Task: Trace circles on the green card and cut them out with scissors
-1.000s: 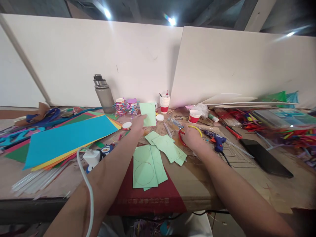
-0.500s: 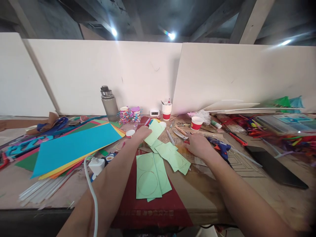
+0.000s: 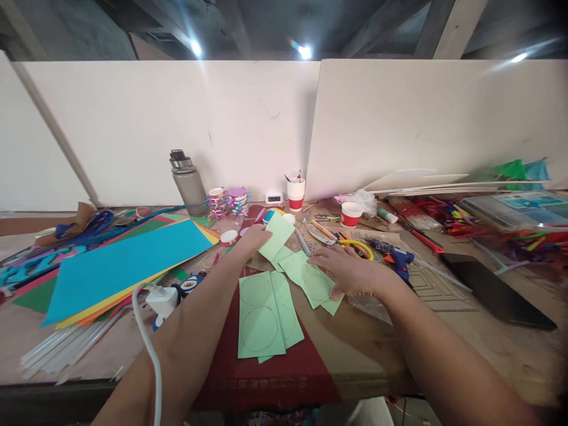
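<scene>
My left hand (image 3: 257,241) is closed on the edge of a light green piece of paper (image 3: 278,232), held just above other green pieces. My right hand (image 3: 348,269) is open, palm down, its fingers stretched over a green paper piece with a drawn circle (image 3: 314,285); whether it presses on it I cannot tell. Nearer to me lie green paper pieces with pencilled circles (image 3: 261,331) on a red sheet (image 3: 222,378). Just beyond my right hand are yellow-handled scissors (image 3: 367,248), partly hidden by it.
Coloured paper sheets (image 3: 128,266), clear sticks (image 3: 66,349) and a white plug with cable (image 3: 162,300) lie left. A bottle (image 3: 189,186) and paper cups (image 3: 296,194) stand at the back. A blue glue gun (image 3: 402,260) and a black tablet-like slab (image 3: 497,293) lie right.
My right hand has moved left and nearer, from beside the scissors to over the green paper, and its fingers have spread. The scissors' yellow handle now shows. My left hand still holds its paper.
</scene>
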{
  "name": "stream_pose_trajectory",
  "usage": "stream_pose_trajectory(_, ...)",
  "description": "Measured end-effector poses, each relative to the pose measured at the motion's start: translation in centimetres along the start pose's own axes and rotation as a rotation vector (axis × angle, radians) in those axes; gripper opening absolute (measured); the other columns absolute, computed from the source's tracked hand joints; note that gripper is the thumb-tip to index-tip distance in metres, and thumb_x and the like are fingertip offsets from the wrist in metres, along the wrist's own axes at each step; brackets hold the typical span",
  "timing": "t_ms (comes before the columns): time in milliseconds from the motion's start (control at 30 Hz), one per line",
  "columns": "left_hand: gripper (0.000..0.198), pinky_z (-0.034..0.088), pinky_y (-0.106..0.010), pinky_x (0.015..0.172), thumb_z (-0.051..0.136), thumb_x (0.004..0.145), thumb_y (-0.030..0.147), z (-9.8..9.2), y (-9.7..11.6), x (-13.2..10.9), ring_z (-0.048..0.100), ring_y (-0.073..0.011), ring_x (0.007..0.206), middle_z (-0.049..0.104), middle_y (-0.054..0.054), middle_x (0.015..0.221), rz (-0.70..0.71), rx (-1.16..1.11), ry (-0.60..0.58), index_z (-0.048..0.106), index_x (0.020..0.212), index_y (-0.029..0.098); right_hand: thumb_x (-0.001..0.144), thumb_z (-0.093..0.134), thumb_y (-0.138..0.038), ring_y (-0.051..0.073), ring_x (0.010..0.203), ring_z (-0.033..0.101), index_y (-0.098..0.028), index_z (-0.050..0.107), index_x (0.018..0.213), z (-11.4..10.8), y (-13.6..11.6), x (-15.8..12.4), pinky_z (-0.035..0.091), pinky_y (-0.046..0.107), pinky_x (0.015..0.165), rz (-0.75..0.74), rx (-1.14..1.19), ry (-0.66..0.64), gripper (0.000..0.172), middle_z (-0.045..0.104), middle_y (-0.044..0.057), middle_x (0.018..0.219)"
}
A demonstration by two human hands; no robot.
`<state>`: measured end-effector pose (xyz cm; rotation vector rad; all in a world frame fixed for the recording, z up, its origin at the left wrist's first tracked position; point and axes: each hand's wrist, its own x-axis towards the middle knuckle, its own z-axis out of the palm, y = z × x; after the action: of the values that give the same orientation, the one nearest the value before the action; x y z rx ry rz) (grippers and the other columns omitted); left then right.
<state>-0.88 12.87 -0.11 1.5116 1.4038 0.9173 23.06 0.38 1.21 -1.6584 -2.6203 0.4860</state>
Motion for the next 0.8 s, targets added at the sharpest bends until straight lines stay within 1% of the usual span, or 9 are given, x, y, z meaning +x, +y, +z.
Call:
stream_pose_trajectory(100, 0.005, 0.034, -0.025, 0.047, 0.064, 0.057, 0.013, 0.1, 0.4, -0.3, 0.056, -0.0175, 0.053, 0.063, -0.002, 0.057, -0.042, 0.069, -0.032, 0.064, 0.058, 0.017, 0.063, 0.085, -0.024, 0.038, 0.136, 0.037, -0.029, 0.050, 0.144, -0.9, 0.1, -0.3, 0.028, 0.057, 0.111, -0.021, -0.013, -0.006, 0.088, 0.045, 0.010, 0.149)
stream_pose_trajectory(233, 0.006, 0.037, -0.025, 0.050, 0.062, 0.060, 0.012, 0.1, 0.7, -0.5, 0.058, -0.0181, 0.058, 0.067, -0.003, 0.063, -0.052, 0.110, -0.010, 0.066, 0.062, 0.017, 0.058, 0.089, -0.034, 0.038, 0.139, 0.033, -0.028, 0.043, 0.149, -1.3, 0.2, -0.9, 0.028, 0.051, 0.113, -0.140, 0.006, -0.101, 0.102, 0.041, 0.010, 0.152)
stream_pose_trajectory(300, 0.006, 0.036, -0.025, 0.049, 0.063, 0.060, 0.011, 0.2, 0.9, -0.6, 0.058, -0.0184, 0.057, 0.066, -0.003, 0.061, -0.054, 0.106, -0.003, 0.064, 0.059, 0.017, 0.055, 0.090, -0.030, 0.039, 0.138, 0.033, -0.027, 0.045, 0.148, -0.9, 0.2, -0.8, 0.028, 0.051, 0.113, -0.107, -0.021, -0.107, 0.103, 0.041, 0.010, 0.152)
stream_pose_trajectory(400, 0.008, 0.036, -0.025, 0.049, 0.065, 0.059, 0.011, 0.5, 1.0, -0.8, 0.057, -0.0181, 0.055, 0.064, -0.002, 0.057, -0.056, 0.065, -0.009, 0.063, 0.055, 0.018, 0.057, 0.088, -0.020, 0.037, 0.132, 0.043, -0.023, 0.050, 0.144, -0.2, 0.4, -0.3, 0.035, 0.046, 0.109, -0.030, -0.017, -0.099, 0.094, 0.047, 0.013, 0.146)
stream_pose_trajectory(533, 0.006, 0.040, -0.027, 0.051, 0.068, 0.061, 0.014, 0.9, 0.7, -0.7, 0.060, -0.0204, 0.056, 0.065, -0.004, 0.059, -0.047, -0.036, -0.006, 0.064, 0.058, 0.018, 0.066, 0.079, -0.012, 0.030, 0.123, 0.053, -0.019, 0.056, 0.138, -0.7, 0.4, 0.0, 0.040, 0.036, 0.102, -0.011, 0.032, 0.008, 0.076, 0.059, 0.014, 0.134)
stream_pose_trajectory(633, 0.007, 0.042, -0.028, 0.054, 0.072, 0.062, 0.019, 0.7, 0.5, -0.2, 0.061, -0.0207, 0.058, 0.066, -0.005, 0.063, 0.004, -0.102, 0.079, 0.064, 0.063, 0.018, 0.075, 0.071, -0.013, 0.025, 0.107, 0.063, -0.020, 0.064, 0.128, -1.8, 0.5, -0.1, 0.044, 0.031, 0.090, 0.026, 0.078, 0.098, 0.054, 0.068, 0.010, 0.120)
stream_pose_trajectory(700, 0.014, 0.045, -0.027, 0.058, 0.072, 0.065, 0.028, 0.5, 0.5, 0.1, 0.062, -0.0192, 0.064, 0.069, -0.004, 0.073, 0.073, -0.199, 0.131, 0.066, 0.073, 0.018, 0.085, 0.062, -0.019, 0.024, 0.099, 0.065, -0.019, 0.066, 0.123, -2.3, 0.7, 0.0, 0.045, 0.030, 0.083, 0.127, 0.078, 0.203, 0.038, 0.071, 0.010, 0.112)
stream_pose_trajectory(733, 0.020, 0.047, -0.027, 0.059, 0.073, 0.066, 0.032, 0.4, 0.6, 0.2, 0.063, -0.0185, 0.066, 0.071, -0.004, 0.079, 0.107, -0.285, 0.131, 0.067, 0.079, 0.018, 0.090, 0.057, -0.021, 0.024, 0.099, 0.065, -0.018, 0.065, 0.124, -2.5, 0.9, 0.0, 0.045, 0.030, 0.083, 0.203, 0.041, 0.253, 0.035, 0.071, 0.011, 0.112)
stream_pose_trajectory(800, 0.032, 0.049, -0.027, 0.061, 0.077, 0.063, 0.038, 0.4, 0.9, 0.1, 0.063, -0.0179, 0.069, 0.072, -0.005, 0.087, 0.147, -0.476, 0.081, 0.068, 0.086, 0.018, 0.095, 0.052, -0.026, 0.026, 0.108, 0.063, -0.015, 0.059, 0.131, -2.5, 1.3, 0.3, 0.044, 0.032, 0.087, 0.364, -0.079, 0.305, 0.038, 0.068, 0.015, 0.120)
